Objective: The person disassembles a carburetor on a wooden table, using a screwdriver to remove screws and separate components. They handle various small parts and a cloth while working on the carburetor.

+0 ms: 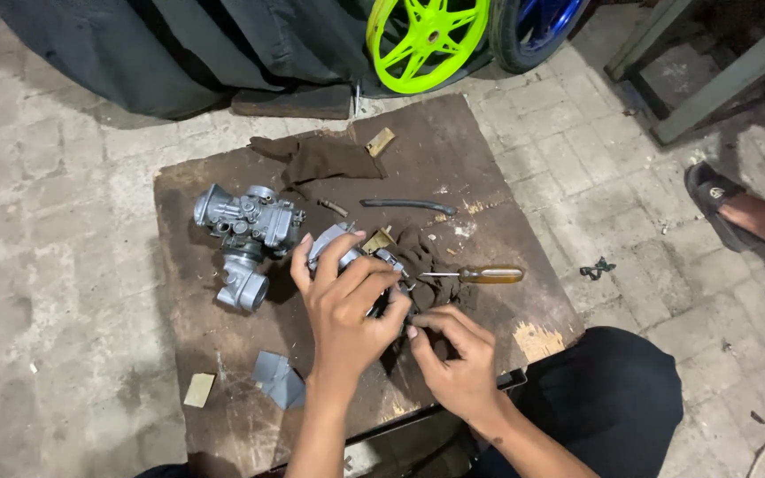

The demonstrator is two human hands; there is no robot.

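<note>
— What's on that brown wooden desk (453, 150)?

— A silver carburetor (243, 237) sits toward its left side; a brown glove (322, 159) lies behind it, and an amber-handled screwdriver (478, 275) well to its right.

— And the hands?

— Just right of the carburetor, the left hand (347, 310) has its fingers wrapped around a small grey carburetor part (334, 246). The right hand (458, 358) pinches at that part's underside; what it holds, I cannot tell.
</note>
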